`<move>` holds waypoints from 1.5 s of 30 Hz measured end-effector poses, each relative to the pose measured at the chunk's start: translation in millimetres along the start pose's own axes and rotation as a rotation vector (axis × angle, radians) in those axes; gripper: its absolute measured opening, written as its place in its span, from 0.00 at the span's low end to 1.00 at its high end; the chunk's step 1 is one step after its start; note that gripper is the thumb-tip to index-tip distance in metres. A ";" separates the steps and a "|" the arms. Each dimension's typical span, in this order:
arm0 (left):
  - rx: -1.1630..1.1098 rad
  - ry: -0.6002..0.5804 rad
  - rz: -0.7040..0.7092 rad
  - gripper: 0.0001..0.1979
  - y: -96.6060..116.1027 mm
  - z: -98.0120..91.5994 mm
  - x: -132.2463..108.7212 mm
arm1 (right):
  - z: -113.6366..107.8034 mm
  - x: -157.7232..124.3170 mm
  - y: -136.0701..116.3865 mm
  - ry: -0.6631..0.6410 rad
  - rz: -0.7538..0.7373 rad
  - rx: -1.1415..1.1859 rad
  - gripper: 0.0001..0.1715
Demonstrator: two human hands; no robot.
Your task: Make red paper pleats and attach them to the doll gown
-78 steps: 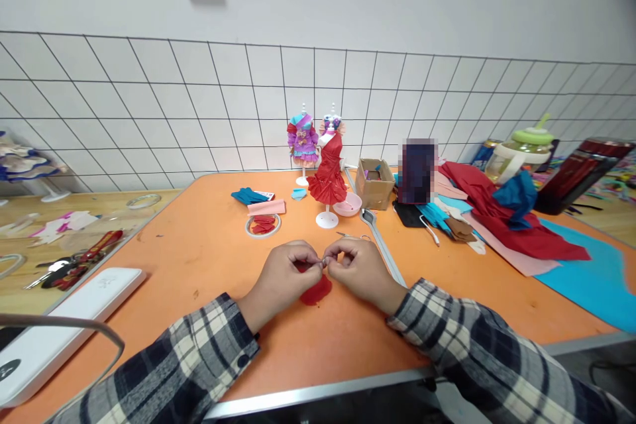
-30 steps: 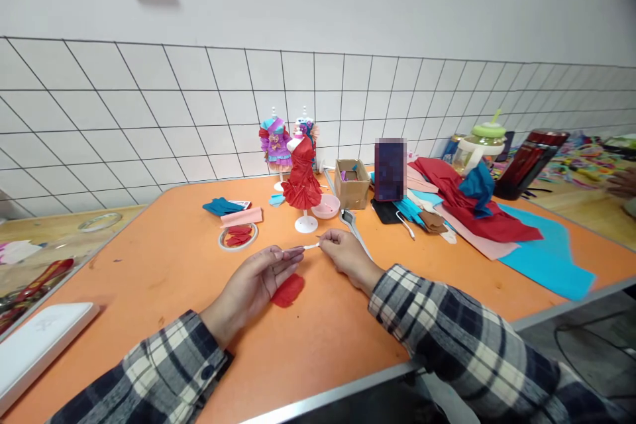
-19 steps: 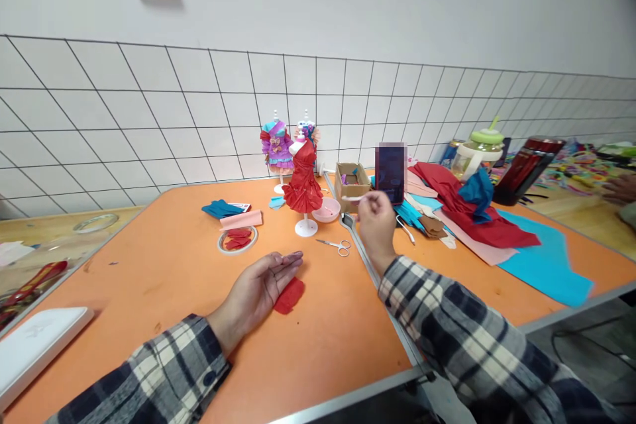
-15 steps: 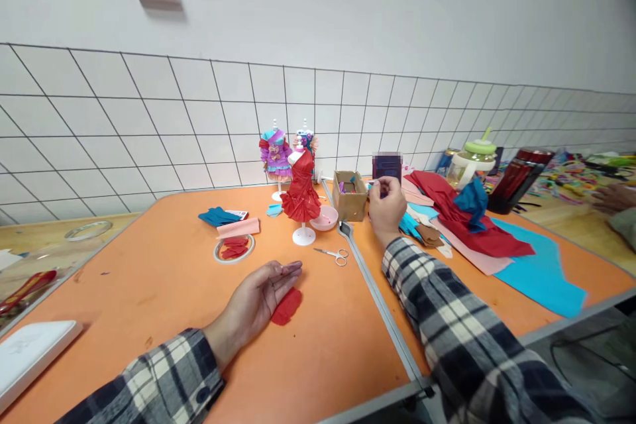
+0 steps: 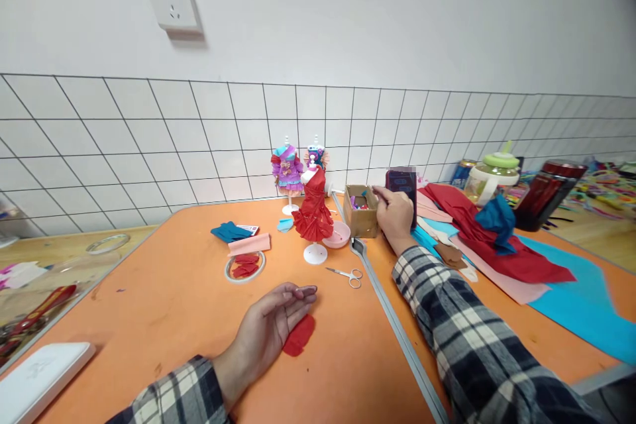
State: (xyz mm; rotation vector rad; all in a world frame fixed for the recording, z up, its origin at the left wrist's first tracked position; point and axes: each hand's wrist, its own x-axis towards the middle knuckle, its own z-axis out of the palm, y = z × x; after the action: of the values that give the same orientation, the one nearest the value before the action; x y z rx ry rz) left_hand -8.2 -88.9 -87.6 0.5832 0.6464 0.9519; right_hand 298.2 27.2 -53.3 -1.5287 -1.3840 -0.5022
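Observation:
My left hand (image 5: 271, 321) rests palm up, fingers loosely apart and holding nothing, beside a red paper piece (image 5: 299, 335) on the orange table. My right hand (image 5: 395, 215) is at the right side of a small cardboard box (image 5: 361, 220), in front of a phone (image 5: 401, 187); its fingers are bent near the box's rim, and I cannot make out whether they hold anything. A mini mannequin in a red ruffled dress (image 5: 314, 209) stands upright on a white base. Small scissors (image 5: 348, 275) lie in front of it. Red pieces (image 5: 246, 265) lie inside a clear ring.
Two dressed mannequins (image 5: 287, 169) stand behind. A pink bowl (image 5: 338, 235) sits beside the red dress. Coloured sheets (image 5: 501, 238), a lidded jug (image 5: 491, 179) and a dark red flask (image 5: 549, 195) are at the right. A white device (image 5: 47, 377) lies at the near left.
The view has shifted, so the table items appear lower and further right. My right hand has moved down and toward the cardboard box. My left hand stays beside the red piece.

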 end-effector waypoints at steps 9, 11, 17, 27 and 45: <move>0.066 -0.014 0.011 0.04 -0.5 1.6 -1.5 | -58.3 -92.8 -82.8 -0.404 -0.356 0.580 0.15; 0.072 -0.039 0.026 0.05 -1.1 1.9 -2.1 | -63.4 -102.7 -97.1 -0.618 -0.402 0.692 0.17; 0.074 -0.051 0.026 0.06 -1.3 2.6 -3.6 | -54.5 -111.6 -105.7 -0.716 -0.176 0.607 0.13; 0.436 0.074 0.092 0.10 -3.5 7.9 -4.9 | -61.3 -107.3 -101.6 -0.699 -0.406 0.537 0.08; 0.925 -0.113 0.367 0.16 0.0 8.4 -6.3 | -60.8 -117.6 -117.0 -0.876 -0.050 0.914 0.30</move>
State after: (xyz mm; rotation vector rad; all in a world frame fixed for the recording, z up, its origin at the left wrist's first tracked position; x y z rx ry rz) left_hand -4.8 -95.8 -80.4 1.6071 0.8875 0.9150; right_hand 177.5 -99.4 -78.3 -0.9254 -1.9050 0.8074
